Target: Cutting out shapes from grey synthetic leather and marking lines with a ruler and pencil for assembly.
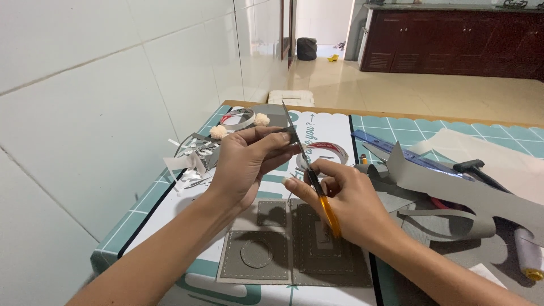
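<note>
**Grey felt under the scissors**

Grey felt fills the middle of the view. The left hand [243, 170] pinches a small grey felt piece [271, 135] between thumb and fingers, closed on it and holding it up off the table, apparently so the blades can reach its edge. The right hand [345, 204] is wrapped around orange-handled scissors [311, 175], its fingers closed on the handle; the blades rise steeply and meet the right edge of the held piece. Whether the blades are parted or shut is too fine to tell.

Below the hands, flat on the table, lie stitched grey felt panels [272, 255] — 1 with a round cut-out disc, a smaller square above it, and 1 with nested rectangular stitching partly under the right wrist. They lie side by side, touching or nearly so.

A roll of tape [326, 152] rests just behind the hands, and a second one [238, 118] sits further back beside 2 white pompoms [218, 132]. Paper scraps [190, 161] are piled by the wall on the left. To the right — a long curling strip of grey felt [453, 190], a blue ruler [396, 150] and a spool of white thread [530, 255].
</note>
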